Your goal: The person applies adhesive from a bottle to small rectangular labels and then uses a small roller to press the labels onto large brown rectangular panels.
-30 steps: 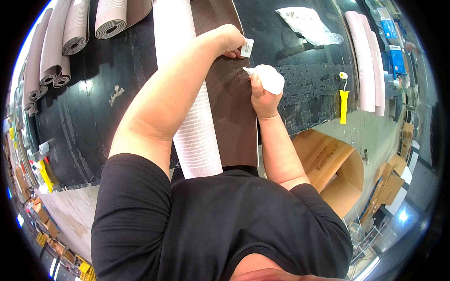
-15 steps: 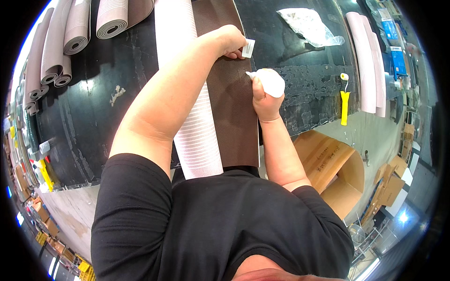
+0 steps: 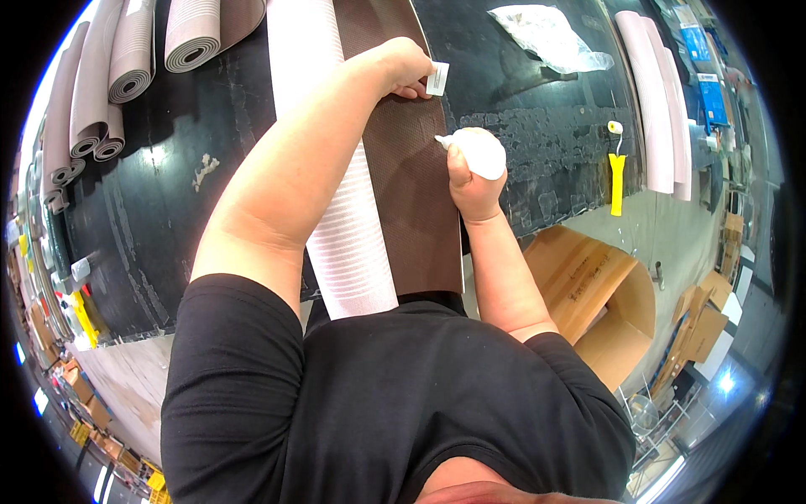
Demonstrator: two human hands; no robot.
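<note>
A long mat lies lengthwise in front of me, its brown textured underside facing up. Along its left side runs a pale, striped rolled part. My left hand is closed over the brown surface, pinching a small white label near the mat's right edge. In my right hand is a white squeeze bottle, tilted so its nozzle points left, just over the brown surface below the label. Whether the nozzle tip touches the mat, I cannot tell.
Several rolled mats lie at the far left of the black table. To the right are a clear plastic bag, a small roller with a yellow handle and more pale rolls. A cardboard box stands beside the table's near edge.
My right hand has brought the bottle slightly nearer to me along the mat. The left hand keeps its pinch on the label. The whole view has shifted a little.
</note>
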